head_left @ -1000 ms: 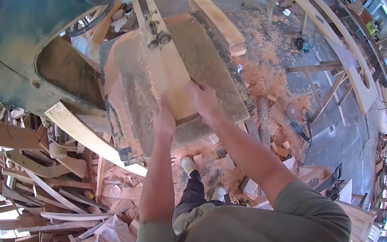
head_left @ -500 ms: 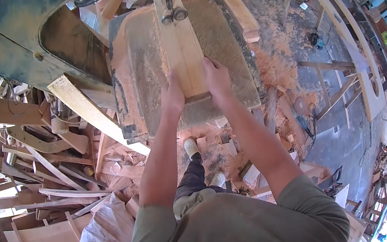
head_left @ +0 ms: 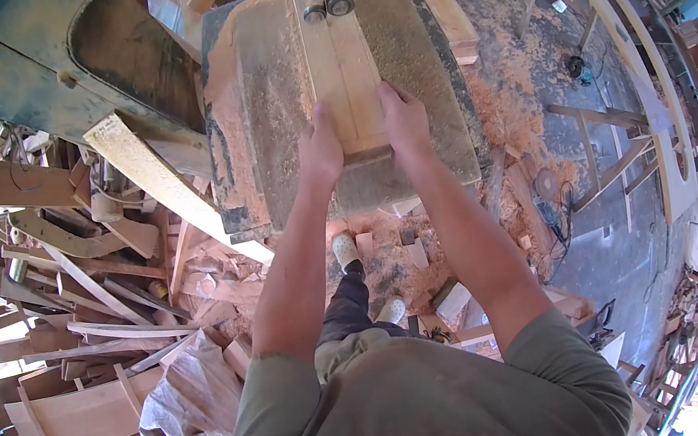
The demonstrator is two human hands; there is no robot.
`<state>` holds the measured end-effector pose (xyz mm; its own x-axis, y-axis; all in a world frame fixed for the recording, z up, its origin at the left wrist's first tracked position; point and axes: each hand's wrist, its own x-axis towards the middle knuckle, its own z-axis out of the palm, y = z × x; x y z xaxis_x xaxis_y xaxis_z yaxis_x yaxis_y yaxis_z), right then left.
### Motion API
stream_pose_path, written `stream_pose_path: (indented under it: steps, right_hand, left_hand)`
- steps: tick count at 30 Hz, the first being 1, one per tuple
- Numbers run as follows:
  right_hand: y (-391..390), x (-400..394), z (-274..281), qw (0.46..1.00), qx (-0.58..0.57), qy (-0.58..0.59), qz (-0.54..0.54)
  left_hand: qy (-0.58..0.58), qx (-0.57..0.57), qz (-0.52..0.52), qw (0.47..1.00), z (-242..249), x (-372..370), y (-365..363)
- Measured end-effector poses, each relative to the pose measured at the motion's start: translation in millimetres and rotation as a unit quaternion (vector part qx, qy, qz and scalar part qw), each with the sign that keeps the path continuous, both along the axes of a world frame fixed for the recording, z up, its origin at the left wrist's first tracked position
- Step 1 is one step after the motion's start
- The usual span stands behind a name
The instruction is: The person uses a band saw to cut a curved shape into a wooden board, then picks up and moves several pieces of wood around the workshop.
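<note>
A pale wooden board (head_left: 354, 83) lies on the dusty saw table (head_left: 442, 116), its near end short of the table's front edge. A thin line runs along its face toward the blade guide with two round rollers (head_left: 328, 7). The blade itself is hard to make out. My left hand (head_left: 320, 146) is closed on the board's left edge near that end. On the opposite edge, my right hand (head_left: 405, 121) grips it at about the same height. The undersides of my fingers are partly hidden.
A thick timber (head_left: 433, 1) rests along the table's right side. The green machine body (head_left: 34, 75) stands left, with a long pale plank (head_left: 166, 186) leaning below it. Curved offcuts (head_left: 81, 282) pile up at left. Sawdust and wood blocks surround my feet. A curved frame (head_left: 624, 45) stands right.
The whole view has shifted, so the table, board and hands appear slightly higher and further right. Both hands keep their hold, and the board sits in nearly the same place on the table.
</note>
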<state>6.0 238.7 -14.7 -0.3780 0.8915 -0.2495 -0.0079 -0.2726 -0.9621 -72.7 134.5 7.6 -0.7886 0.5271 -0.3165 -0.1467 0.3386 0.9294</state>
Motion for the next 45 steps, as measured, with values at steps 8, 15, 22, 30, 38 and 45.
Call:
stream_pose_path:
  steps: [8,15,22,30,38,45]
  right_hand:
    - [3,-2,2,1.000,0.000,-0.003,0.009]
    - [8,-5,-1,1.000,0.001,-0.013,0.010]
    - [6,-6,13,1.000,0.020,-0.005,0.021]
    - [11,-10,7,1.000,-0.001,0.007,0.018]
    - [14,-12,8,1.000,0.018,0.003,0.021]
    - [14,-15,14,1.000,0.019,-0.003,0.016]
  left_hand:
    - [0.001,-0.023,-0.019,1.000,-6,-8,5]
    - [-0.007,-0.005,-0.009,1.000,-13,-13,9]
    - [-0.017,-0.007,-0.017,1.000,-23,-22,13]
    - [-0.008,0.015,-0.015,1.000,-18,-20,14]
    - [0.007,-0.003,-0.014,1.000,-17,-25,19]
    - [-0.001,0.016,0.003,1.000,-16,-26,22]
